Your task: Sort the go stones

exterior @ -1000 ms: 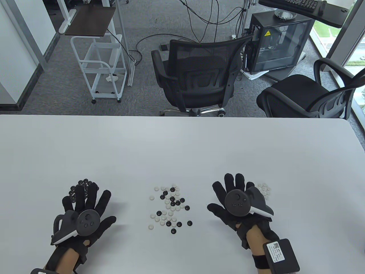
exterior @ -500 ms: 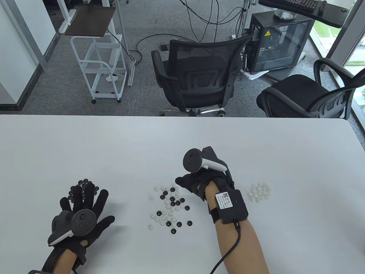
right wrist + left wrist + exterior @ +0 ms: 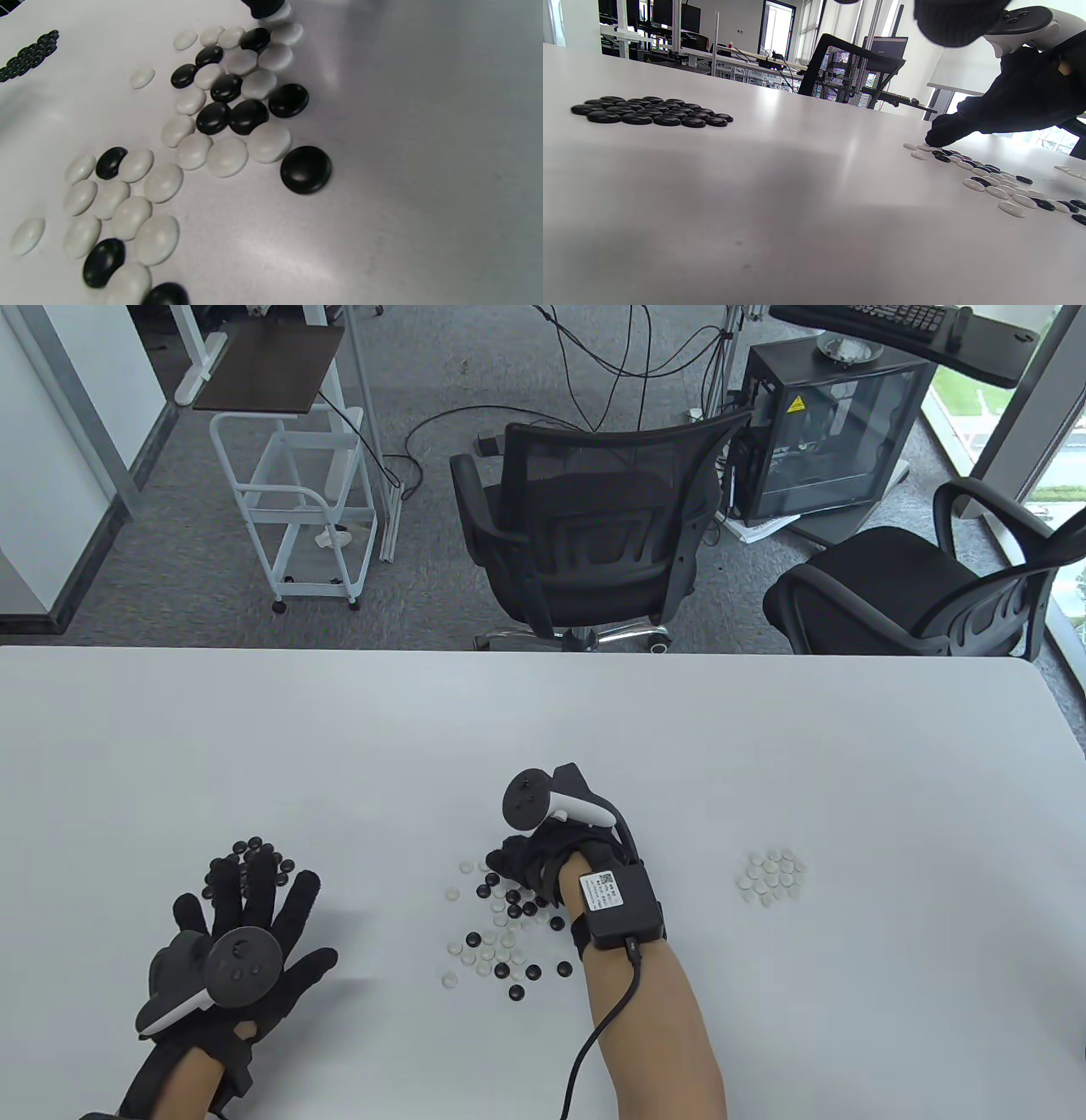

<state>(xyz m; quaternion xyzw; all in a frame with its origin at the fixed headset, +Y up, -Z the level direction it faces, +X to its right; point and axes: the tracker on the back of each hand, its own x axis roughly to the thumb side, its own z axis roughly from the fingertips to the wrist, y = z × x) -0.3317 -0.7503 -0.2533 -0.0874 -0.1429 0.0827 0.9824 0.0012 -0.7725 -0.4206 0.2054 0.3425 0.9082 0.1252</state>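
A mixed pile of black and white Go stones (image 3: 507, 929) lies at the table's front centre. A sorted group of black stones (image 3: 248, 855) lies to the left and a sorted group of white stones (image 3: 772, 876) to the right. My left hand (image 3: 254, 899) rests flat with its fingers spread, the fingertips over the near part of the black group. My right hand (image 3: 519, 869) reaches down onto the far edge of the mixed pile. In the right wrist view a fingertip (image 3: 263, 6) touches a white stone (image 3: 280, 15) there. Whether a stone is pinched is hidden.
The white table (image 3: 543, 746) is bare behind the stones. Two office chairs (image 3: 585, 534) stand beyond its far edge. In the left wrist view the black group (image 3: 649, 111) lies far left and the mixed pile (image 3: 1001, 186) right, under my right hand (image 3: 992, 110).
My right hand has left the white group and moved left to the far edge of the mixed pile, fingers lowered onto it. The white group now shows fully. My left hand has barely moved.
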